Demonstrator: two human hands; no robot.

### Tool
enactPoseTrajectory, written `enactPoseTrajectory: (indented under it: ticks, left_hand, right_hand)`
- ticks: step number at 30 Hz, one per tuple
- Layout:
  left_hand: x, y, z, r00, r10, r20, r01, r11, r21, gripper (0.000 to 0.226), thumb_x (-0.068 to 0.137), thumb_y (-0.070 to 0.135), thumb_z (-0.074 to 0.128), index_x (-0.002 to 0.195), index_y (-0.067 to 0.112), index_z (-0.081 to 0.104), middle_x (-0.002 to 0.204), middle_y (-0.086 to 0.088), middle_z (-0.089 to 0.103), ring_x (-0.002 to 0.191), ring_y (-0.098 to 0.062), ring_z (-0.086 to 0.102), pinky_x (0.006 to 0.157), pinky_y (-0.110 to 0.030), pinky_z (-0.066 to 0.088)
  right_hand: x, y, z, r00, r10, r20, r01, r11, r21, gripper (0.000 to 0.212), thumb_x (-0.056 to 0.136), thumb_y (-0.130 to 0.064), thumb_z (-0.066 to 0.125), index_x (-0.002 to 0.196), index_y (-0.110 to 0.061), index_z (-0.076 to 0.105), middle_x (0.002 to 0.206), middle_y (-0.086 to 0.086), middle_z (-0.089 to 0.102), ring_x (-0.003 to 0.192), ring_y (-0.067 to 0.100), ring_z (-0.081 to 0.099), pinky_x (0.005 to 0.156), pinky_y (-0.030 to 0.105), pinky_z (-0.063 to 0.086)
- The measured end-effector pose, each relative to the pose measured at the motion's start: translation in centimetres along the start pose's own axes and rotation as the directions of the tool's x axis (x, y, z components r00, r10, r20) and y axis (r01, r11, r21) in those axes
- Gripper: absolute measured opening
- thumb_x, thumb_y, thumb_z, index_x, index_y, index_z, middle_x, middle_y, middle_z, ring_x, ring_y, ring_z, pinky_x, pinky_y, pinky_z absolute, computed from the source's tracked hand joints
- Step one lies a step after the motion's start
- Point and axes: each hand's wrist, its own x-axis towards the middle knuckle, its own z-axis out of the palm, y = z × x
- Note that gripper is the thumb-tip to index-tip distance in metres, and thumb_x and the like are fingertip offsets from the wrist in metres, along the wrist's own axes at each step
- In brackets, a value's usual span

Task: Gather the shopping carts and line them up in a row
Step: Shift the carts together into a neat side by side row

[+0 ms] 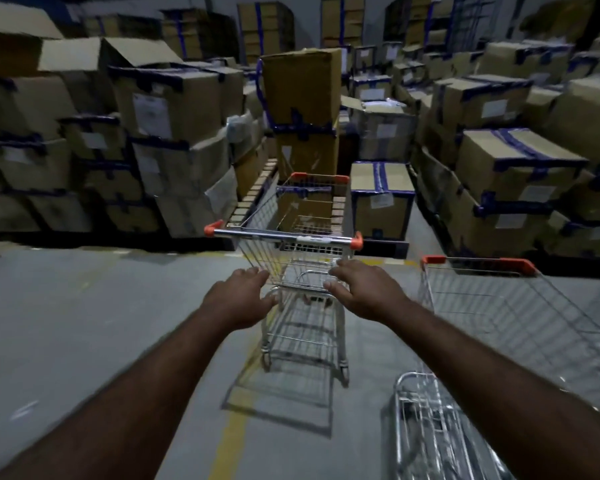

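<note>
Taped cardboard boxes (174,109) stacked everywhere; grey floor (84,323) with a yellow line (232,441); one shopping cart (302,268) dead ahead, second cart (492,306) just right of it; left hand (243,296) and right hand (361,292) both spread, holding nothing, just short of the handle (312,239).

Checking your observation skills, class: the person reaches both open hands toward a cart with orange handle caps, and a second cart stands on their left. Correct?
Not quite: the second cart stands on their right, not left, as the head view shows. The rest holds.
</note>
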Motion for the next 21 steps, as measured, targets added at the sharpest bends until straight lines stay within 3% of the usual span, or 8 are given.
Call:
enactPoseTrajectory:
  ticks: [2,4,7,12,16,19,21]
  left_hand:
    - [2.9,-2.2,-0.5,0.999,-0.028,0.027,0.027,0.999,0.017,0.062,0.097,0.055,0.048,0.148,0.021,0.039,0.152,0.000,0.041,0.139,-0.021,0.037,0.104,-0.045,0.043]
    - [5.8,-4.0,-0.9,0.998,-0.048,0.029,0.047,0.999,0.018,0.062,0.097,0.055,0.049,0.148,0.021,0.039,0.152,0.000,0.041,0.139,-0.021,0.037,0.104,-0.044,0.043]
    - [9.5,-5.9,-0.7,0.997,-0.059,0.053,0.058,0.998,0.005,0.063,0.097,0.055,0.049,0.149,0.022,0.038,0.154,0.001,0.040,0.140,-0.021,0.035,0.106,-0.044,0.041]
    - [16.2,-8.6,0.6,0.996,-0.039,0.075,0.040,0.999,-0.014,0.065,0.096,0.056,0.050,0.150,0.023,0.037,0.156,0.000,0.039,0.141,-0.022,0.036,0.107,-0.047,0.042]
    - [21.9,-10.9,2.0,0.998,0.012,0.062,-0.011,1.000,-0.022,0.061,0.093,0.059,0.052,0.143,0.024,0.046,0.149,-0.003,0.046,0.135,-0.024,0.042,0.103,-0.047,0.044]
    - [25.9,-13.0,3.5,0.994,0.060,0.094,-0.059,0.998,-0.018,0.056,0.094,0.062,0.046,0.134,0.023,0.052,0.143,-0.007,0.050,0.131,-0.028,0.045,0.103,-0.048,0.043]
    - [28.4,-14.6,4.8,0.990,0.072,0.125,-0.071,0.997,-0.009,0.059,0.093,0.069,0.035,0.131,0.027,0.053,0.140,-0.006,0.052,0.130,-0.028,0.046,0.105,-0.054,0.039]
  right_hand:
    - [3.8,0.9,1.1,1.000,0.002,0.016,-0.002,1.000,0.003,0.051,0.100,-0.056,0.039,0.133,-0.022,0.058,0.135,0.003,0.058,0.125,0.025,0.051,0.096,0.042,0.045]
    - [7.3,1.9,1.8,0.999,0.031,0.034,-0.031,1.000,0.001,0.053,0.100,-0.057,0.040,0.135,-0.022,0.058,0.138,0.002,0.058,0.128,0.023,0.051,0.106,0.045,0.039]
    - [11.2,3.6,3.1,0.995,0.087,0.056,-0.086,0.996,-0.023,0.055,0.097,-0.061,0.039,0.134,-0.026,0.059,0.132,-0.001,0.061,0.128,0.020,0.052,0.118,0.063,0.010]
    - [15.7,5.8,4.5,0.971,0.226,0.084,-0.225,0.974,-0.023,0.047,0.097,-0.059,0.044,0.128,-0.028,0.060,0.129,0.000,0.059,0.127,0.023,0.050,0.113,0.056,0.028]
    - [18.1,7.3,7.0,0.934,0.344,0.099,-0.345,0.939,-0.012,0.038,0.096,-0.062,0.039,0.100,-0.029,0.059,0.119,0.000,0.060,0.125,0.024,0.047,0.111,0.055,0.024]
    - [19.5,7.8,8.7,0.900,0.430,0.071,-0.423,0.901,-0.098,0.055,0.095,-0.067,0.028,0.120,-0.032,0.061,0.129,-0.004,0.057,0.131,0.023,0.043,0.109,0.054,0.020]
    - [20.0,8.3,9.3,0.874,0.486,0.001,-0.482,0.865,-0.141,0.067,0.089,-0.074,0.019,0.119,-0.034,0.064,0.127,-0.008,0.059,0.127,0.020,0.047,0.105,0.052,0.022]
